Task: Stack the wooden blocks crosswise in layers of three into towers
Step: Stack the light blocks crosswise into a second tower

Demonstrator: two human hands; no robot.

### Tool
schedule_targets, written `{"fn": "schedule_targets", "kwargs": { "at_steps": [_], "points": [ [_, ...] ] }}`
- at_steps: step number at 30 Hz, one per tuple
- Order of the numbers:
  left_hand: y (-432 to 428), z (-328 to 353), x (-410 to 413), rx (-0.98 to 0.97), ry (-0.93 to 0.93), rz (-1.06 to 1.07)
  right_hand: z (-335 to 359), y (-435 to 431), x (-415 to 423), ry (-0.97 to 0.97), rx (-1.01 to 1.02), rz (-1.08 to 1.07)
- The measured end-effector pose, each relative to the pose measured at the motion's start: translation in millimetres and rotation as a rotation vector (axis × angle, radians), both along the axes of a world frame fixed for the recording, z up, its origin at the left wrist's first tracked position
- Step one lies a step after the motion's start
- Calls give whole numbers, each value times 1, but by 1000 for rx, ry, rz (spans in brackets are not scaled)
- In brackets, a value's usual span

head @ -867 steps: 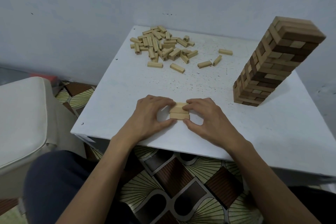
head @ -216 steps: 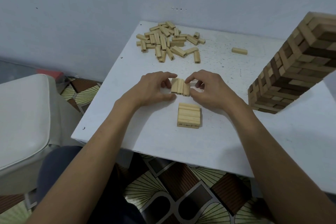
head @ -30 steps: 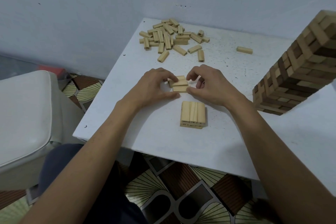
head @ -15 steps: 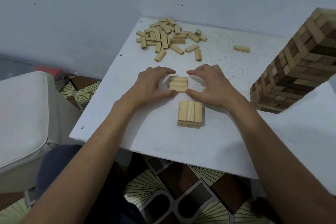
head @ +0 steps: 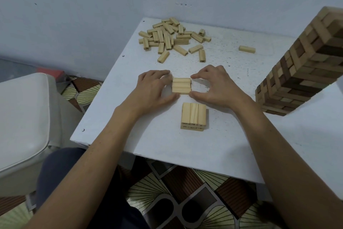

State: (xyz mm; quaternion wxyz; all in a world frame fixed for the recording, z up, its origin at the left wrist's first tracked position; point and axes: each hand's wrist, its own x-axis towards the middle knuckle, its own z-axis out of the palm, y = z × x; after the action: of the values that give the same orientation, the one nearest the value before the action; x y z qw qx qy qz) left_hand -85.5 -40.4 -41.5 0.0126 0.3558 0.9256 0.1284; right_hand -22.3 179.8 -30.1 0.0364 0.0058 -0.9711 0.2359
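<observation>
- We are gripping a row of three blocks point(head: 181, 85), lying side by side on the white table point(head: 157, 136) near its middle, between both hands.
- Our left hand point(head: 154, 89) is pinching the row's left end, forefinger curled at the far block and thumb at the near one; our right hand point(head: 216, 87) is pinching the right end likewise.
- A small stack point(head: 193, 117) is standing just nearer us, apart from the row, its top blocks running crosswise to it.
- A pile point(head: 170, 37) of loose blocks is lying at the far left corner, with a lone block point(head: 246, 49) lying well to its right.
- A tall tower point(head: 304, 67) of light and dark blocks is standing at the right.

table point(head: 167, 145) white | loose blocks point(head: 172, 37) pale | tower point(head: 304, 72) tan-and-brown
</observation>
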Motion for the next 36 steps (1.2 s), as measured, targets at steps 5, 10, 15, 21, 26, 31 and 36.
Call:
{"fn": "schedule_targets", "kwargs": {
  "at_steps": [5,10,15,21,26,31,36],
  "points": [
    [0,-3,5,-84,74,7,1,-2,-1,-13,15,0],
    [3,-9,17,-97,27,34,0,-2,-2,-1,17,6],
    [3,-12,21,-129,36,36,-1,-3,-3,1,26,10],
    [5,-13,21,-148,39,32,-3,-4,-3,22,11,13],
    [7,-12,22,-152,41,32,-3,-3,-4,15,23,13],
    [7,-12,22,-139,37,30,-4,-2,-4,19,13,16],
    [2,-5,11,-13,-65,24,-2,-2,-4,10,25,21]
  ]
}}
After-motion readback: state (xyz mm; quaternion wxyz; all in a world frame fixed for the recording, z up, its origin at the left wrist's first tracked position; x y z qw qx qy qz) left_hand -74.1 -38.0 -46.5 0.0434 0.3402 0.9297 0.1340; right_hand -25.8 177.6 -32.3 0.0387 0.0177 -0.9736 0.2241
